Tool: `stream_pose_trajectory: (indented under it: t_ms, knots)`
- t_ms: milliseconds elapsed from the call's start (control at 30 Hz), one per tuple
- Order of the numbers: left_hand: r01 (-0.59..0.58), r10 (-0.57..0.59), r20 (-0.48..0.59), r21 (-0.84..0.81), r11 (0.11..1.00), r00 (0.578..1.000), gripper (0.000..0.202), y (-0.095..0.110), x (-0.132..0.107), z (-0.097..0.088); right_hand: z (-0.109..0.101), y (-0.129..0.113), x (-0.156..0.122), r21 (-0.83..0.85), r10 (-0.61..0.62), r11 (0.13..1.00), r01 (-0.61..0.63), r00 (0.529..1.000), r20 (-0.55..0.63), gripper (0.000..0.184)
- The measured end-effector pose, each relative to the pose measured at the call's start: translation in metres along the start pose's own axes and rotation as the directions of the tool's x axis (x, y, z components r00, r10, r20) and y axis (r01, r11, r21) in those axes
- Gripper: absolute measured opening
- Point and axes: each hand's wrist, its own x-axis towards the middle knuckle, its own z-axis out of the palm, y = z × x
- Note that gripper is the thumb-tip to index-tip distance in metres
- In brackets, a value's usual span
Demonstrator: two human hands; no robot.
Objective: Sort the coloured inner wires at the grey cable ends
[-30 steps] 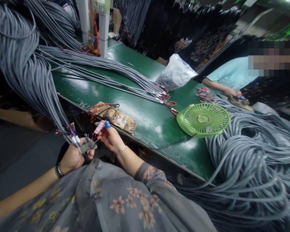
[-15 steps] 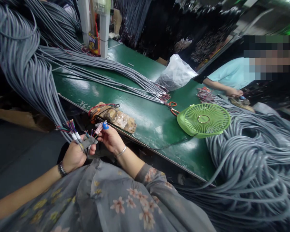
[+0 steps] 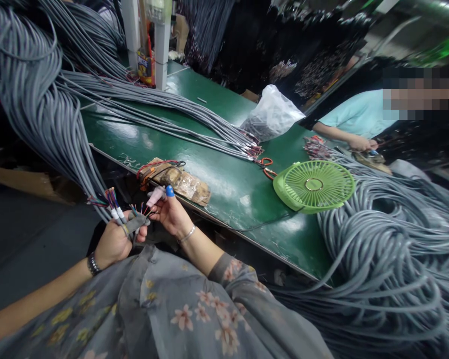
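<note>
Wires were clasped by the left hand, fanned toward the worktop's near edge — the right hand at their right side, its grip unclear.

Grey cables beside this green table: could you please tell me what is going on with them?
A person's left hand grips several grey cables near their ends, where thin coloured wires fan out. The right hand, with a blue finger cover, is at these wires; whether it pinches one is too small to tell. Both hands work just off the edge of the green table. Farther right, a co-worker's hands are near more cables.
</note>
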Motion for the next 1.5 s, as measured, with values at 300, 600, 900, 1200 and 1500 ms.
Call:
stream_pose_trajectory:
  t_ms: [300, 600, 900, 1200, 1500]
  knots:
    - [-0.022, 0.021, -0.008, -0.073, 0.997, 1.0, 0.034, 0.004, -0.004, -0.002, -0.006, 0.0, 0.001, -0.063, -0.087, 0.994, 0.089, 0.996, 0.031, 0.042]
    - [0.067, -0.072, -0.032, -0.133, 0.989, 0.997, 0.016, 0.008, 0.005, 0.006, -0.02, 0.02, 0.018, -0.189, -0.319, 0.93, 0.315, 0.948, 0.01, 0.057]
    - [0.061, -0.06, 0.011, -0.159, 0.985, 0.998, 0.032, 0.005, 0.007, 0.004, -0.012, 0.011, 0.02, 0.065, -0.043, 0.997, 0.035, 0.992, 0.122, 0.042]
    - [0.07, -0.074, -0.028, -0.142, 0.987, 0.997, 0.021, 0.003, 0.007, 0.004, -0.009, 0.015, 0.02, 0.103, -0.077, 0.992, 0.072, 0.996, 0.047, 0.039]
    - [0.083, -0.098, -0.102, -0.144, 0.986, 0.99, 0.017, 0.006, 0.006, 0.009, -0.006, 0.013, 0.018, 0.093, -0.1, 0.991, 0.098, 0.995, 0.019, 0.042]
